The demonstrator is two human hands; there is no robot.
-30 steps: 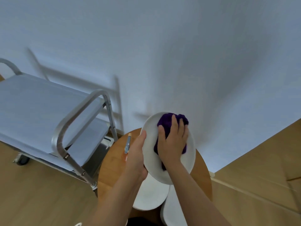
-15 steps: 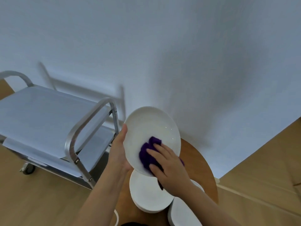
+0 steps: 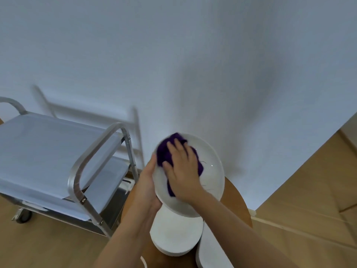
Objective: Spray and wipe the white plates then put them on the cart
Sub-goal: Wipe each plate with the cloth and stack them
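Two hands work one white plate [image 3: 210, 171], held tilted above the round wooden desk [image 3: 237, 202]. Left hand [image 3: 148, 182] grips the plate's left rim, thumb along the front edge, fingers behind it and out of sight. Right hand [image 3: 183, 171] lies flat on the plate's face, fingers [image 3: 178, 147] spread and nearly straight, pressing a purple cloth [image 3: 166, 153] against it. Cloth bunches out past the fingertips at the plate's upper left edge and shows again to the right of the knuckles and below the palm. A few bright wet specks on the bare plate face, right of the fingers.

Below the wrists, on the desk: a stack of white plates [image 3: 175, 236], directly under the held plate. Just right of that stack, partly covered by the right forearm, another white plate [image 3: 208, 252] at the frame's bottom edge.

Left of the left hand's fingers, near the desk: a metal cart [image 3: 77, 180] with pale shelves, tubular handle, one caster visible on the wood floor [image 3: 38, 246]. White wall [image 3: 193, 64] behind everything.
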